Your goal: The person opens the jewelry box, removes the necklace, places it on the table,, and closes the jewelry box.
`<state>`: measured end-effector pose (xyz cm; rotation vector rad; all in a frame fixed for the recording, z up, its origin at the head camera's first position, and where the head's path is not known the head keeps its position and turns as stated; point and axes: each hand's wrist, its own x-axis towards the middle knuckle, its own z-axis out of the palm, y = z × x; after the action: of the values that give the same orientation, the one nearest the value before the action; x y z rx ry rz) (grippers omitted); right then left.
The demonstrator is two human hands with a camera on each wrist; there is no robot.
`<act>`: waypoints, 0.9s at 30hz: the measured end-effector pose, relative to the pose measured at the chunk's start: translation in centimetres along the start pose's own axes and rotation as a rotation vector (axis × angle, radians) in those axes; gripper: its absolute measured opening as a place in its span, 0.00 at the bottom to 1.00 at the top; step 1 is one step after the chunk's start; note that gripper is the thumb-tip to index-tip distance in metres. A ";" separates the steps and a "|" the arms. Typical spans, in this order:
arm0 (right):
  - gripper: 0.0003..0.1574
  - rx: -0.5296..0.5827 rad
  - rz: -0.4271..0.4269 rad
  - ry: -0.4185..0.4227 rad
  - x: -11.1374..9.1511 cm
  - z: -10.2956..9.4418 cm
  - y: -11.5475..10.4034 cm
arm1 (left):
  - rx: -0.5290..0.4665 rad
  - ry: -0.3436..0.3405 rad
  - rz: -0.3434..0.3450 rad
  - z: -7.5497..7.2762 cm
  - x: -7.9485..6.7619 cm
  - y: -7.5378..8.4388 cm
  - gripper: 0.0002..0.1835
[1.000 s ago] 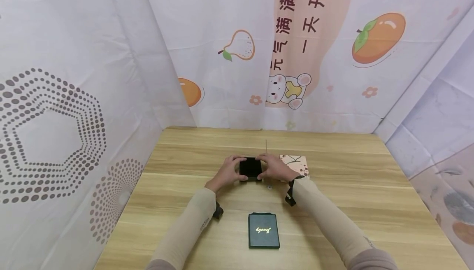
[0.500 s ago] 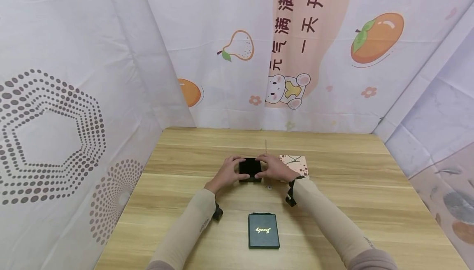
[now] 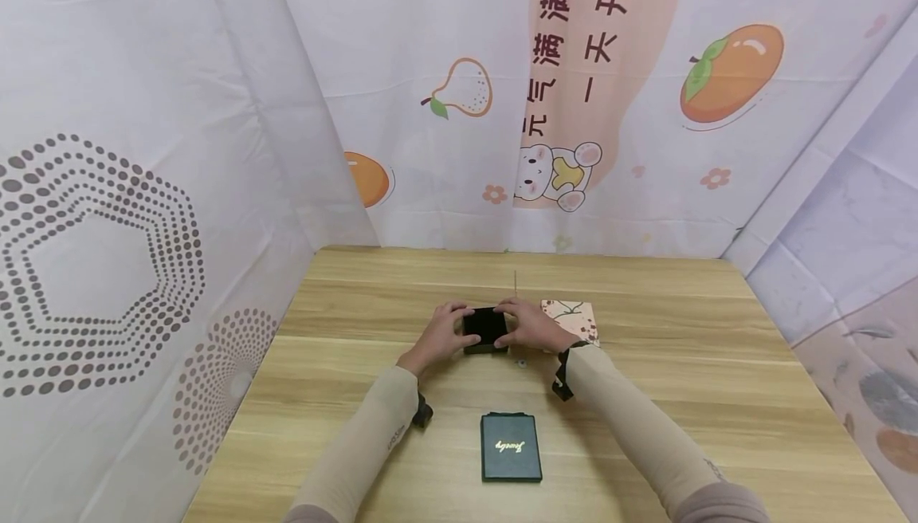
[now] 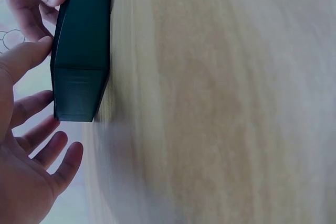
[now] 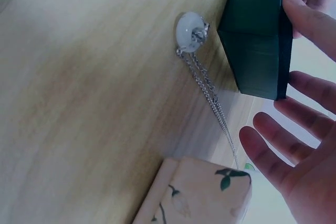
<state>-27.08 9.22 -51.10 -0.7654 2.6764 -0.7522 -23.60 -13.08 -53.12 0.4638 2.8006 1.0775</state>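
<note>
A dark green jewelry box (image 3: 484, 346) with a black inside (image 3: 485, 325) stands on the table between both hands. My left hand (image 3: 439, 336) holds its left side, thumb at the near rim and index finger at the far rim; the other fingers are spread beside it in the left wrist view (image 4: 26, 177). My right hand (image 3: 534, 326) holds the right side the same way. Close to the box in the right wrist view lies a necklace with a round white pendant (image 5: 188, 32) and a silver chain (image 5: 214, 103). The green lid (image 3: 511, 459), with gold "Jewelry" lettering, lies nearer the person.
A pale floral-patterned packet (image 5: 207, 192) lies just right of the necklace, partly behind the right hand in the head view. The wooden table (image 3: 667, 395) ends at a printed curtain (image 3: 445, 172) at the back, with more curtain along both sides.
The box tilts very slightly between the hands and its near edge shifts a touch toward the person. Both hands keep their places on it; the lid and necklace have not moved.
</note>
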 end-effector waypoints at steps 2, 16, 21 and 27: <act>0.43 -0.011 -0.005 0.002 0.0 0.0 0.0 | 0.003 0.006 -0.001 0.1 0.1 -0.1 0.31; 0.33 -0.095 -0.039 0.063 0.4 0.4 -0.2 | 0.038 0.032 -0.013 0.5 0.2 0.2 0.28; 0.32 -0.121 -0.038 0.077 0.3 0.5 -0.6 | 0.051 0.019 -0.030 0.5 0.3 0.5 0.27; 0.31 -0.180 -0.029 0.081 0.1 1.0 -0.8 | 0.097 0.002 -0.074 0.7 0.5 1.0 0.27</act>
<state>-26.50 8.17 -51.50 -0.8345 2.8411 -0.5655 -23.71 -11.80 -52.97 0.3655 2.8572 0.9316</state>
